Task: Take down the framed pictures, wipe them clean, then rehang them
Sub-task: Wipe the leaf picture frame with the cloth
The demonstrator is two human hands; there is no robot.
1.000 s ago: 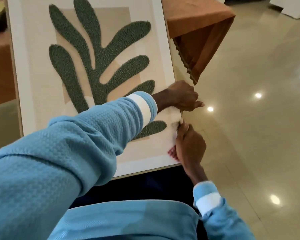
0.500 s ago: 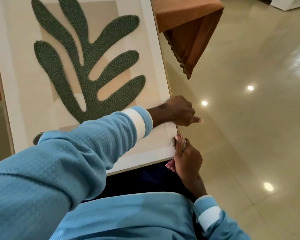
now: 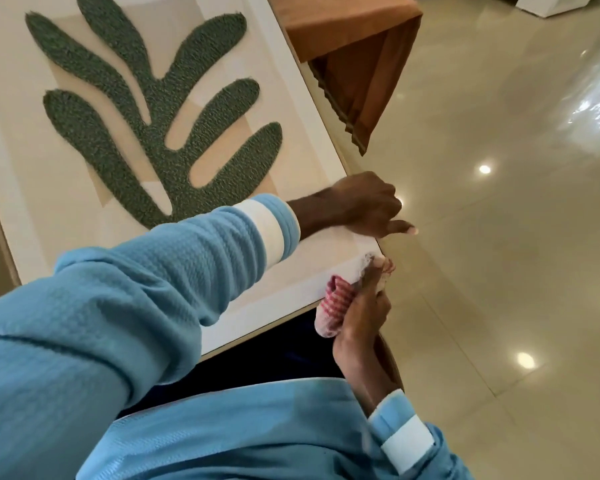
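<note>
Nearest the person, the right hand (image 3: 361,313) is clutching a red-and-white striped cloth (image 3: 336,301), fingers curled round it, and is pressing it onto the near right corner of the framed picture (image 3: 302,98). The picture is lying tilted, with its near edge over the person's lap. Just beyond that corner, the left hand (image 3: 364,206) is gripping the picture's right edge, one finger poking outward. Farther up, a green leaf shape (image 3: 160,109) is filling the picture's middle. Past its far right side, a tabletop draped in brown fabric (image 3: 343,26) is standing on the glossy floor (image 3: 499,237).
</note>
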